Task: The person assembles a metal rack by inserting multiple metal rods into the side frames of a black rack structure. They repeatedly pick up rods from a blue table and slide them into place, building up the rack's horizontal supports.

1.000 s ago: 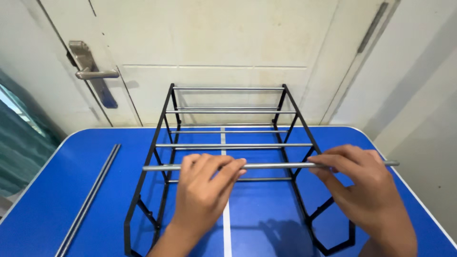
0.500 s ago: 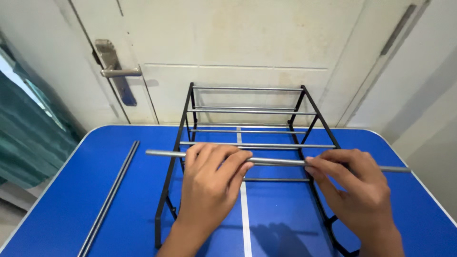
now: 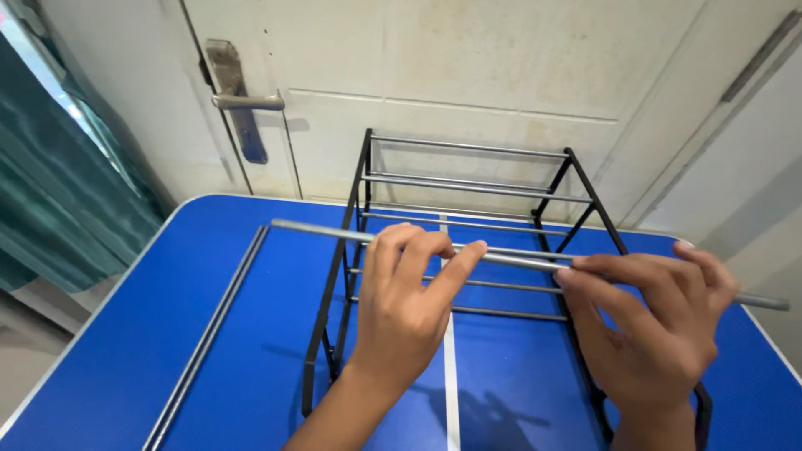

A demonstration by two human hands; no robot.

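A black metal rack frame (image 3: 334, 276) with several silver crossbars stands on a blue folding table (image 3: 125, 334). Both hands hold one long silver rod (image 3: 518, 257) level above the frame's near part. My left hand (image 3: 409, 309) pinches it near the middle with fingertips. My right hand (image 3: 656, 321) grips it further right, over the frame's right side. The rod's left end sticks out past the frame's left post; its right end reaches beyond my right hand.
Loose silver rods (image 3: 209, 334) lie lengthwise on the table's left side. Behind the table is a white door with a metal handle (image 3: 242, 104). A teal curtain (image 3: 58, 192) hangs at the left.
The rod has shifted to the left and now tilts slightly, left end higher. My view has moved so the frame sits further right. Both hands stay on the rod.
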